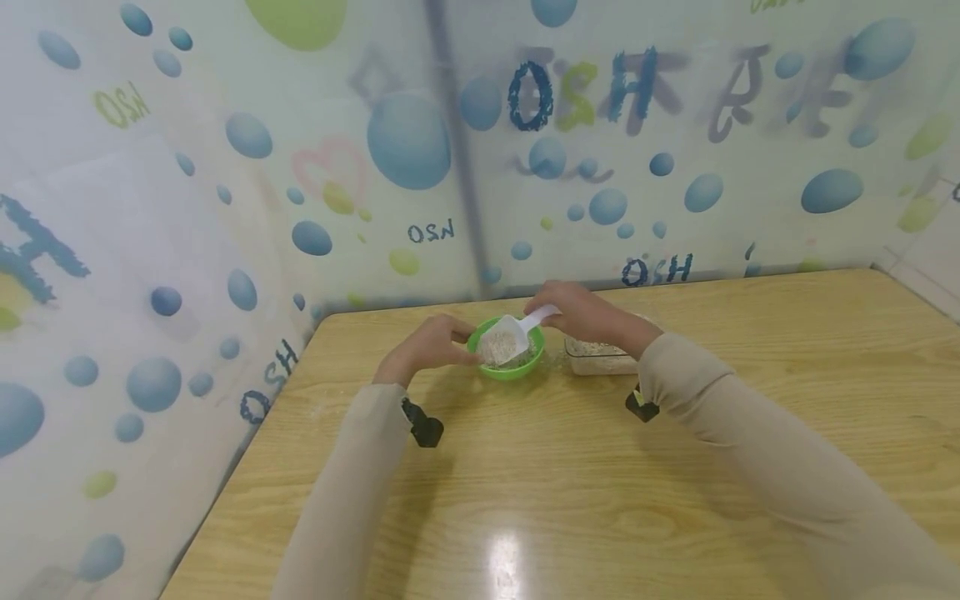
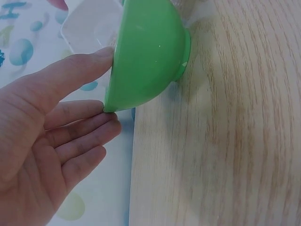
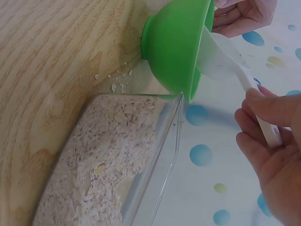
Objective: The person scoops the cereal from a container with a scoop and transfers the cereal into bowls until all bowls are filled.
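Note:
A green bowl (image 1: 512, 374) stands near the table's far edge, with pale oat flakes (image 1: 517, 360) in it. My left hand (image 1: 427, 343) holds the bowl's left rim, thumb and fingertips against the edge in the left wrist view. In my right hand (image 3: 277, 146) is the handle of a white scoop (image 3: 218, 59). Over the bowl, the scoop is tilted and carries flakes, its front end towards my left hand. To the bowl's right, under my right forearm, sits a clear rectangular container (image 1: 600, 365) of flakes.
The wooden table (image 1: 540, 467) has some spilled flakes (image 3: 117, 82) between bowl and container. Behind and left of the table hangs a white covering (image 1: 337, 242) printed with blue and green dots.

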Motion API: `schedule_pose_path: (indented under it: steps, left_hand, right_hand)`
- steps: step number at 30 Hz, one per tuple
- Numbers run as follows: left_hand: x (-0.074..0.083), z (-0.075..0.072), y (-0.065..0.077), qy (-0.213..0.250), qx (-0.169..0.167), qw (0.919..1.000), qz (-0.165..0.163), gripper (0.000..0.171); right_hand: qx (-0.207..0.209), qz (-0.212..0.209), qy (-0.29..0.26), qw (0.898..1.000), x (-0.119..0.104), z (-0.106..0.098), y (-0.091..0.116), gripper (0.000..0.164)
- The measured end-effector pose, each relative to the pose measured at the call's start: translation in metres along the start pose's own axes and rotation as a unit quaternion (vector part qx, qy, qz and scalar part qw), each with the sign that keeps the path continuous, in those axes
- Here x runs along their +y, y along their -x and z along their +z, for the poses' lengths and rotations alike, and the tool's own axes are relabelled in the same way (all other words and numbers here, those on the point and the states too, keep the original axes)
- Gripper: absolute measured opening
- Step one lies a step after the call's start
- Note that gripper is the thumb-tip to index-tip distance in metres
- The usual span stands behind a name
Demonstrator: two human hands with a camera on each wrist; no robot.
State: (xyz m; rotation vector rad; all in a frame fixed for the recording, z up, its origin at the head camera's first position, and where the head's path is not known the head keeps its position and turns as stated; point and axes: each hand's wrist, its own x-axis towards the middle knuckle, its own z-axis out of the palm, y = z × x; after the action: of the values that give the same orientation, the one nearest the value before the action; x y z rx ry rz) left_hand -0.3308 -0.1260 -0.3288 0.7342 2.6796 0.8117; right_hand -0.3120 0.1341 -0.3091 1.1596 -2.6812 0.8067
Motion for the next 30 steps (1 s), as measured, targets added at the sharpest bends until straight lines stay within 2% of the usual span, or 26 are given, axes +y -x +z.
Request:
schedule_pose_path:
  steps: [19, 25, 30]
  left_hand:
    - [0.004, -0.001, 0.003, -0.005, 0.001, 0.9998, -0.02, 0.051]
    - [0.005, -0.001, 0.004, -0.007, 0.002, 0.9999, -0.015, 0.053]
    - [0.006, -0.001, 0.004, -0.01, 0.002, 0.9999, -0.012, 0.053]
  right_hand:
    - [-0.004, -0.015, 0.037, 0.999, -0.012, -0.023, 0.021, 0.027]
    - [0.011, -0.004, 0.043, 0.999, -0.011, -0.029, 0.026, 0.029]
    - [0.033, -0.018, 0.051, 0.998, -0.005, -0.031, 0.03, 0.03]
